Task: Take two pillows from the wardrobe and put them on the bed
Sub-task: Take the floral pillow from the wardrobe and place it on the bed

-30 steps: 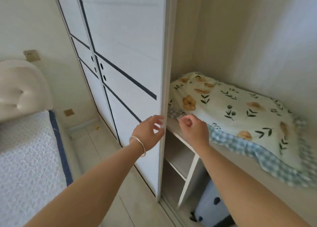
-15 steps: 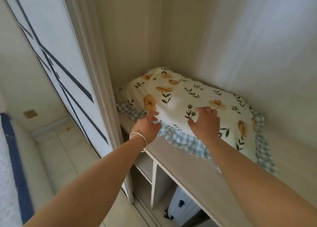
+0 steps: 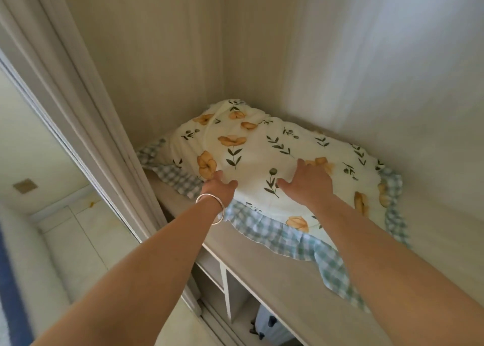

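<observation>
A cream pillow (image 3: 262,149) with orange flowers, green sprigs and a blue-checked frill lies on a shelf (image 3: 275,275) inside the open wardrobe, pushed into the back left corner. My left hand (image 3: 218,188), with a silver bangle on the wrist, rests at the pillow's near left edge, fingers pressing into the cloth. Flat on top of the pillow near its middle lies my right hand (image 3: 310,180), fingers spread. Whether a second pillow lies underneath is hidden. A blue-edged strip at the far left is the bed (image 3: 10,280).
The sliding wardrobe door (image 3: 86,125) stands at the left, close to my left arm. Below the shelf are small compartments (image 3: 230,290) and a light grey-blue case (image 3: 272,327). Pale floor tiles (image 3: 86,241) show at the lower left.
The view has swung from the door edge into the wardrobe. Both hands have moved off the door and shelf front onto the pillow; the right hand has slid further across its top.
</observation>
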Action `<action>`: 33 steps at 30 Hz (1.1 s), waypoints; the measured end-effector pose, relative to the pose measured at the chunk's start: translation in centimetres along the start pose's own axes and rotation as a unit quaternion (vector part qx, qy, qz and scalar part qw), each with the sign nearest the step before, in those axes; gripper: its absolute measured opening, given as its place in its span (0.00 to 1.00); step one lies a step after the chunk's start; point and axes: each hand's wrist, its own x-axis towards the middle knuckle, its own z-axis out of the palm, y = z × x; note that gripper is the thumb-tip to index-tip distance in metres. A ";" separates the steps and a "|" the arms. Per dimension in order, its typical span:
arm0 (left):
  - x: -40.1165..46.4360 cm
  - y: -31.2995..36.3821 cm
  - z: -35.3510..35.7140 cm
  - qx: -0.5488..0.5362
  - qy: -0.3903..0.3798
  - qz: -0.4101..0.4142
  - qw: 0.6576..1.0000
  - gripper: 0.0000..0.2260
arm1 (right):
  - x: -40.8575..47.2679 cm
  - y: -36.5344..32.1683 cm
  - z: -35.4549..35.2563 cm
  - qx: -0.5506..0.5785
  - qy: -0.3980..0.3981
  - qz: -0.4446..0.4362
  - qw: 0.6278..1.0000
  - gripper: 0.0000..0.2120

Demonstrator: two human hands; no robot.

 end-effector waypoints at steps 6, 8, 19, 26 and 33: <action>0.9 0.3 0.3 0.000 0.007 -0.039 0.999 0.35 | -2.1 -2.4 -1.9 -0.067 -0.069 0.005 0.995 0.24; 1.1 0.2 0.1 -0.013 0.001 -0.039 0.999 0.36 | -2.9 -3.5 -2.1 -0.074 -0.079 -0.017 0.994 0.22; 0.9 -0.1 -1.0 -0.077 -0.030 -0.030 0.996 0.42 | -4.6 -5.5 -3.3 0.141 -0.395 0.024 0.907 0.22; 1.5 -0.2 -0.8 -0.124 -0.037 -0.052 0.990 0.49 | -2.1 2.2 -1.5 0.175 -0.054 0.192 0.964 0.14; 1.6 -1.2 0.3 -0.256 -0.008 -0.153 0.955 0.55 | -1.6 5.7 2.0 0.213 -0.058 0.334 0.916 0.41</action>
